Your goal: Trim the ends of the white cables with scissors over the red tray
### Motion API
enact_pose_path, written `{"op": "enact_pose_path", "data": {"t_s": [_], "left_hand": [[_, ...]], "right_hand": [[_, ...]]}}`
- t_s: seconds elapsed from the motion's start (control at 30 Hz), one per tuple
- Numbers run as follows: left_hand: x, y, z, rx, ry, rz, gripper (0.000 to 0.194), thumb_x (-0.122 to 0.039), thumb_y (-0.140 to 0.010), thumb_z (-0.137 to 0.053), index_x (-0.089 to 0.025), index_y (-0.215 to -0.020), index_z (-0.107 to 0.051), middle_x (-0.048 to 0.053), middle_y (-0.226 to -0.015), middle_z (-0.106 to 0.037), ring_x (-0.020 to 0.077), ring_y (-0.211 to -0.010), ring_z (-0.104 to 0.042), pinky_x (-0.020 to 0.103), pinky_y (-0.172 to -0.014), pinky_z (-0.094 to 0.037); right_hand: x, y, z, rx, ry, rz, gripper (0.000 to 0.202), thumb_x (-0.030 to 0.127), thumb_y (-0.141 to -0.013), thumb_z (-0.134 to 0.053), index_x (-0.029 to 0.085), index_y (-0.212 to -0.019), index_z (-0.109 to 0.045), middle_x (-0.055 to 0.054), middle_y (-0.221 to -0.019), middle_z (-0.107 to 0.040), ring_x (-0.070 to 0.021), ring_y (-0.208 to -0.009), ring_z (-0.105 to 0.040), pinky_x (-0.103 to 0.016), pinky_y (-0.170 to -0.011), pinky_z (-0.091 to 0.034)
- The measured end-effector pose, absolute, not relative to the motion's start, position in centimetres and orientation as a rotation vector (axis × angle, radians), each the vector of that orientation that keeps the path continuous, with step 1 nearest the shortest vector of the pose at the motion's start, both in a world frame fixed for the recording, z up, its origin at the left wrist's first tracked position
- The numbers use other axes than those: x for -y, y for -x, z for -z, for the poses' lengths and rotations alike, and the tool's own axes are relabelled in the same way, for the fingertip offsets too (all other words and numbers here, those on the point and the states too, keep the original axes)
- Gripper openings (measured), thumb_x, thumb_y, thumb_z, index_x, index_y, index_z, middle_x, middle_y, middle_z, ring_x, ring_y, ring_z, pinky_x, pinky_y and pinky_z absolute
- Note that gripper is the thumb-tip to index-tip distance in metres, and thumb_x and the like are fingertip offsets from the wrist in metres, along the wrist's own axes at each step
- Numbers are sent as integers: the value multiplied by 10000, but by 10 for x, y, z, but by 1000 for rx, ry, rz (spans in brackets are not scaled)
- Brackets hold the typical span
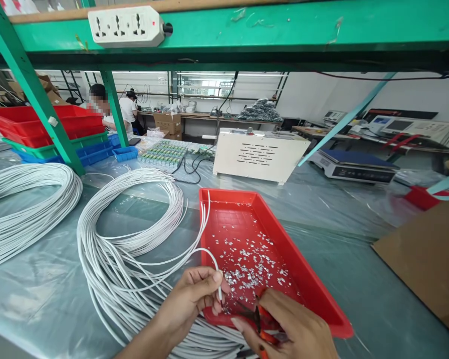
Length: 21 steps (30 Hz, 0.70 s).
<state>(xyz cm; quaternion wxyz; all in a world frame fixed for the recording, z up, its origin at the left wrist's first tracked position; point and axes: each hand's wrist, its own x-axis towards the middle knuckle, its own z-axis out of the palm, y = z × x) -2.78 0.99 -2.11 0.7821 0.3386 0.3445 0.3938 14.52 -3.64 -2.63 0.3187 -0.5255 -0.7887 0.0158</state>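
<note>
A white cable (214, 258) is pinched near its end by the grip of the left hand (194, 294), over the near left part of a red tray (307, 264). Cutters (260, 319) are clasped by the grip of the right hand (295, 324); their blades are pointed toward the cable's end, and whether it is touched cannot be told. Silvery scraps (250, 264) are strewn inside the tray. To the left, a coil (93, 239) is laid on the surface (41, 309), and a second coil (65, 187) is placed farther left. Beyond the tray, a white box (258, 154) is flanked by boards (164, 152) at left and a scale (355, 167) at right. Stacked bins (75, 122) are partly hidden by a green post (33, 89). A power strip (125, 26) is fixed to the green beam (284, 30) overhead. Two people (127, 107) are seen in the background.
</note>
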Motion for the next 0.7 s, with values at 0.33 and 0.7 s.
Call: {"op": "enact_pose_path", "data": {"t_s": [0.33,0.7], "left_hand": [[-9,26,24,-737,-668,-815,299,-365,-632,-731,-75,-593,-667,-12,-466,-531,37,-364,-459,149,-406,-383],[-10,24,26,-746,-578,-818,280,-332,-593,-770,-67,-610,-683,-15,-433,-558,30,-330,-500,108,-360,-398]], "right_hand": [[34,-136,37,2120,1399,201,368,440,-785,-547,188,-531,-459,26,-455,-485,-90,-388,-443,-212,-425,-272],[35,-135,39,2110,1355,363,384,417,-835,-496,182,-532,-484,13,-452,-480,-101,-399,-434,-232,-452,-268]]}}
